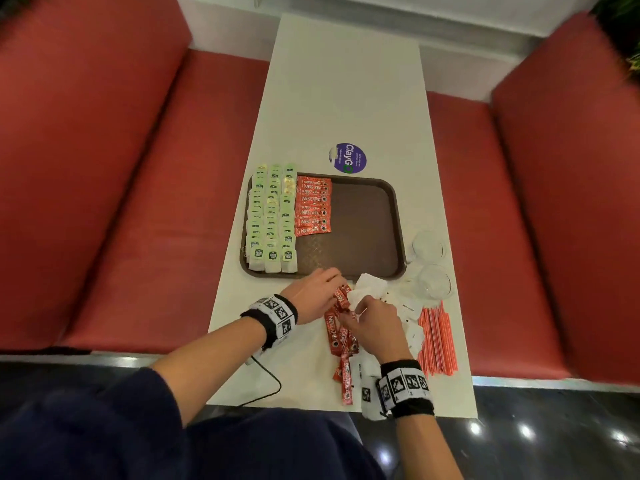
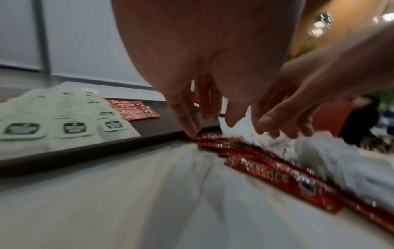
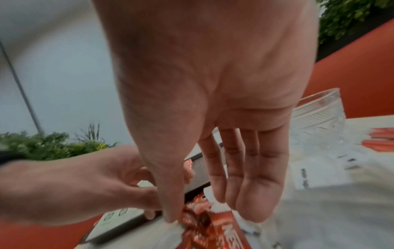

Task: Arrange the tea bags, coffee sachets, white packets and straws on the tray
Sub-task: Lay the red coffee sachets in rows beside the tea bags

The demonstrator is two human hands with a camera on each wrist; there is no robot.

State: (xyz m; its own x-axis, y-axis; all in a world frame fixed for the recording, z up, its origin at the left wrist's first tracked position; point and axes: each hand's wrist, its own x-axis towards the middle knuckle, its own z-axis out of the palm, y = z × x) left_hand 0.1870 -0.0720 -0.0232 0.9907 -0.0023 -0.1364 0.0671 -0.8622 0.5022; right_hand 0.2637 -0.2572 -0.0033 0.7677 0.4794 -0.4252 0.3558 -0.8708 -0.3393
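Two red benches point(image 1: 104, 168) flank my white desk point(image 1: 346, 98), where the brown tray point(image 1: 363, 220) already holds three rows of tea bags point(image 1: 272, 220) and a column of coffee sachets point(image 1: 313, 206). Straws point(image 1: 437, 341) and white packets point(image 1: 398, 303) lie on the desk near my right hand point(image 1: 375, 329). Its fingers point(image 3: 234, 168) hang straight onto the loose sachets point(image 1: 341, 337); my left hand point(image 1: 311, 294) reaches there too, grip unclear to me.

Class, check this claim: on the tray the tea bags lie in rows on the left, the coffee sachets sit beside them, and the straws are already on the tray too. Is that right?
Not quite. The straws are not on the tray; they lie on the table to its right, near the edge, as the head view shows. The tea bags and coffee sachets are as stated.
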